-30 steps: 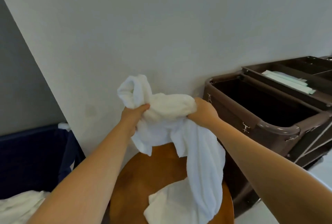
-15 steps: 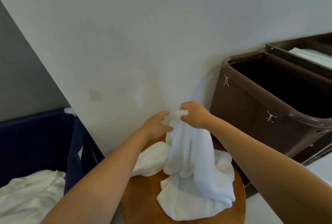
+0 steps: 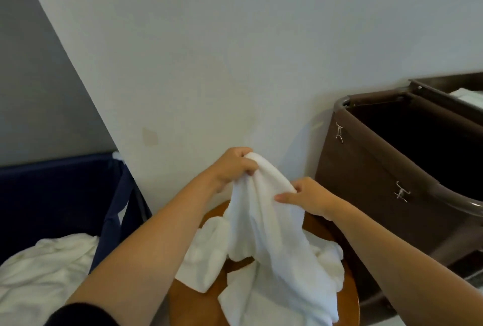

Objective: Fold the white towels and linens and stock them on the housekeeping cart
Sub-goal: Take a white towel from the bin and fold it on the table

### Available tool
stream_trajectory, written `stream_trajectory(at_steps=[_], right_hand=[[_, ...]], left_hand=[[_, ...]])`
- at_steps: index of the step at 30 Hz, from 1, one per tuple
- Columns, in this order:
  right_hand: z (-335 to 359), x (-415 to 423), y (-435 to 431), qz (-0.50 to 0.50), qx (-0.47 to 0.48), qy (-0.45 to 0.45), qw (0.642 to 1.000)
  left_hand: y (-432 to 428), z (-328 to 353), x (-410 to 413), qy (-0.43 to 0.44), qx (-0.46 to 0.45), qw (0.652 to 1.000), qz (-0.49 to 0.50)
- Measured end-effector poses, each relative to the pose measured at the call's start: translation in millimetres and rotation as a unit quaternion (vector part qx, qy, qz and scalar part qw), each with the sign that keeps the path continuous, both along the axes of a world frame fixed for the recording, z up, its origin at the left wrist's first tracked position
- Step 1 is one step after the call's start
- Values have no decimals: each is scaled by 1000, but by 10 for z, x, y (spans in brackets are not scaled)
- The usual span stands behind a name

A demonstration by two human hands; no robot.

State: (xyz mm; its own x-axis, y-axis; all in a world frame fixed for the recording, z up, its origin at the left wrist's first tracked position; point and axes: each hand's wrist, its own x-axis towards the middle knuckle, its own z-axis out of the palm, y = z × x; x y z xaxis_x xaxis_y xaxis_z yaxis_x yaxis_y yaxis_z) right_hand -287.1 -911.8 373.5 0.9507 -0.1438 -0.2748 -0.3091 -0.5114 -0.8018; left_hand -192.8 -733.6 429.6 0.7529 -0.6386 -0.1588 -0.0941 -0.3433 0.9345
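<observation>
A white towel point(image 3: 271, 244) hangs in a bunch over a round wooden table point(image 3: 196, 302), its lower part heaped on the tabletop. My left hand point(image 3: 231, 166) grips the towel's top edge, raised near the wall. My right hand point(image 3: 305, 196) pinches the cloth a little lower and to the right. The brown housekeeping cart point(image 3: 371, 176) stands at the right, with an open dark bin and folded white linen point(image 3: 470, 95) in a tray at its far side.
A dark blue laundry hamper point(image 3: 60, 189) at the left holds a pile of white linens point(image 3: 44, 270). A pale wall rises straight behind the table. The table stands close between hamper and cart.
My left hand has taken hold of the towel's top and lifted it. My right hand slid lower along the edge. The view shifted slightly left and down.
</observation>
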Motion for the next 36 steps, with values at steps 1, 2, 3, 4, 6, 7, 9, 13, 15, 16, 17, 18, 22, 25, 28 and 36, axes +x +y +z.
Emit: stream_trajectory(at_steps=[1,2,3,4,6,7,9,13,15,16,17,18,22,25,28,36], right_hand=[[-44,-37,-41,-5,34,15,999],[-67,-50,-63,-15,57,18,998],[-63,-35,-71,-33,64,8,997],[-31,-1,-65,-53,55,-12,997],[123,103,3,-62,11,-71,995],[248,154,68,-48,-16,-97,994],[504,262,202,11,-98,-138,985],[823,355,383,95,-228,-149,957],[806,351,368,61,-172,-176,967],[766,332,361,41,-128,-183,974],[693,313,354,27,-92,-183,979],[603,291,352,15,-62,-172,983],[215,175,255,-29,36,-97,994],[73,80,121,-54,37,-71,995],[214,115,91,-70,-29,-112,991],[897,348,561,64,-226,-231,944]], left_hand=[[51,75,31,28,-25,999,7],[101,145,70,55,-43,998,7],[150,209,112,72,-50,996,-3],[197,265,147,76,-39,996,-17],[251,337,183,44,30,998,-40],[247,342,178,23,67,996,-46],[182,324,130,-1,102,993,-50],[24,269,-5,-60,78,995,-34],[0,258,-18,-91,71,993,6],[-5,249,-22,-115,79,990,21],[-13,238,-25,-136,83,986,38],[-22,229,-24,-147,67,985,59],[-18,405,-33,-58,-159,970,173],[120,537,48,16,-272,920,283],[265,385,228,-190,-72,935,292],[89,39,-68,-149,75,985,-34]])
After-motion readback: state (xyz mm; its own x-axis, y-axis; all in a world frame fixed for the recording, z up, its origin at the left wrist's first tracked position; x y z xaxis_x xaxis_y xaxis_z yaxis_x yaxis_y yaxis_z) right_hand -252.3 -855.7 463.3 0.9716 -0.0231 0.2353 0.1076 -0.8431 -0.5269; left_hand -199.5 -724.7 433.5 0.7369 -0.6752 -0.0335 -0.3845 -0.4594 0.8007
